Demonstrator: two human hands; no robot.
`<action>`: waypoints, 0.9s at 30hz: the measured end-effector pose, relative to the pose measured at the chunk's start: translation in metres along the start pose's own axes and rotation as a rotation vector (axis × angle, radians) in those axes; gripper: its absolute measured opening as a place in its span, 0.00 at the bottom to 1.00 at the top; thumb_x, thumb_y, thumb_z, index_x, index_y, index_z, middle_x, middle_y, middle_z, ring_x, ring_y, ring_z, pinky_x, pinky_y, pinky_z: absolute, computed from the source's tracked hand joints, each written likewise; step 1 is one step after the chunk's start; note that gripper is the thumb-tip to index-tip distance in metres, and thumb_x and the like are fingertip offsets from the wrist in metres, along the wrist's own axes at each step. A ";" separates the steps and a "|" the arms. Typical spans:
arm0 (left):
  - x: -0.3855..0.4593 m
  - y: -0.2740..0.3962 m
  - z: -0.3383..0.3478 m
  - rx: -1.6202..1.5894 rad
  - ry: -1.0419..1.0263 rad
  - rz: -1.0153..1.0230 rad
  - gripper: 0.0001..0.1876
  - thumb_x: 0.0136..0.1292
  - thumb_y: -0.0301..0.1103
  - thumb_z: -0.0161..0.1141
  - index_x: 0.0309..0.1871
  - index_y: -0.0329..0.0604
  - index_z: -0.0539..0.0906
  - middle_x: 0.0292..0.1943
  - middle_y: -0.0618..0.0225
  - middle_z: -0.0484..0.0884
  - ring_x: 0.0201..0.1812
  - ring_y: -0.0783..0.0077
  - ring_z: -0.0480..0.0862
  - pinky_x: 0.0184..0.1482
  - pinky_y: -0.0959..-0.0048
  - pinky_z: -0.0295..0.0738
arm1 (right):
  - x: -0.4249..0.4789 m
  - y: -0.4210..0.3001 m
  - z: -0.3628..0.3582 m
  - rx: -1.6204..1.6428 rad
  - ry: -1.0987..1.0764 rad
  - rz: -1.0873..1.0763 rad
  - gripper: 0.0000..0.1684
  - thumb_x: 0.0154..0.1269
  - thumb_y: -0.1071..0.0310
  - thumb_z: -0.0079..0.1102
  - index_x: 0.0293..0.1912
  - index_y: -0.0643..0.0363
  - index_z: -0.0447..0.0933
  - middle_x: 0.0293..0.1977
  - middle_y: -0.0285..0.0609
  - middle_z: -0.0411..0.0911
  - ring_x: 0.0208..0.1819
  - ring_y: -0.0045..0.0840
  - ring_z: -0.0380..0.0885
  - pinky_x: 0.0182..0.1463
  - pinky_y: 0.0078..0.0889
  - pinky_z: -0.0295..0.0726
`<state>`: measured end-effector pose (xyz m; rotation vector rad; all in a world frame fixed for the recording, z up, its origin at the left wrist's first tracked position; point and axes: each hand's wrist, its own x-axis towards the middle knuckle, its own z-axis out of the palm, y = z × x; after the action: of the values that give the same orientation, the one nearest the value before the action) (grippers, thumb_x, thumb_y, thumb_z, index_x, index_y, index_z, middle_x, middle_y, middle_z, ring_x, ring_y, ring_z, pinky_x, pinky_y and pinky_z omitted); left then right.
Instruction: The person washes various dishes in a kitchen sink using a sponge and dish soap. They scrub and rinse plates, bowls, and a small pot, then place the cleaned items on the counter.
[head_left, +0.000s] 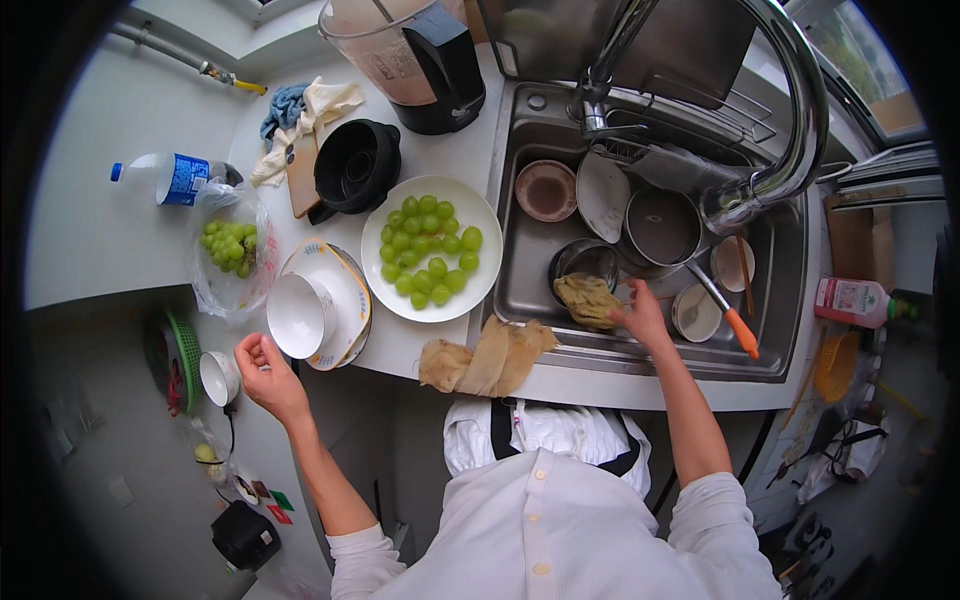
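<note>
My left hand (268, 375) is beside a small white bowl (301, 315) stacked on patterned plates (351, 346); its fingers are curled, and whether they touch the bowl or hold anything is unclear. Over the sink's near side, my right hand (642, 315) has its fingertips at a yellowish cloth (587, 300), which lies against a dark round pot (566, 259). A saucepan (663, 225) with an orange-tipped handle, a pinkish bowl (546, 190) and small bowls (697, 313) sit in the steel sink (525, 281). Green grapes (424, 279) lie on a white plate (375, 300) between my hands.
A brown cloth (499, 360) drapes over the counter's front edge. Behind the grapes stand a blender jug (420, 67) and a black round part (356, 169). Bagged grapes (231, 247) and a plastic bottle (180, 178) are at left. The faucet (802, 112) arches over the sink.
</note>
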<state>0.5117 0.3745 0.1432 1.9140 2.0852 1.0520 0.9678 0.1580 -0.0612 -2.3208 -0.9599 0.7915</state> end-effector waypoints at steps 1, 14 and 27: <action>-0.008 0.030 0.009 -0.164 0.007 0.050 0.07 0.69 0.30 0.57 0.42 0.34 0.78 0.32 0.69 0.80 0.29 0.79 0.75 0.32 0.78 0.73 | 0.003 0.007 0.010 -0.082 0.065 -0.082 0.36 0.42 0.63 0.78 0.51 0.66 0.74 0.42 0.53 0.81 0.40 0.45 0.81 0.46 0.40 0.80; -0.158 0.187 0.302 0.146 -1.311 0.316 0.28 0.56 0.43 0.68 0.53 0.35 0.70 0.55 0.44 0.74 0.55 0.46 0.78 0.52 0.53 0.77 | -0.035 -0.018 -0.037 0.759 -0.211 0.182 0.12 0.52 0.73 0.60 0.39 0.62 0.75 0.41 0.40 0.78 0.43 0.26 0.76 0.49 0.28 0.74; -0.171 0.198 0.269 -0.138 -0.815 0.855 0.29 0.53 0.15 0.51 0.62 0.40 0.66 0.62 0.52 0.70 0.61 0.44 0.72 0.47 0.54 0.80 | -0.088 -0.023 -0.076 1.724 0.089 0.324 0.28 0.63 0.75 0.53 0.63 0.64 0.64 0.55 0.48 0.75 0.55 0.35 0.77 0.61 0.38 0.77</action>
<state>0.8498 0.3182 -0.0096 2.5811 0.7490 0.3173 0.9572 0.0892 0.0345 -0.9003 0.2715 0.9833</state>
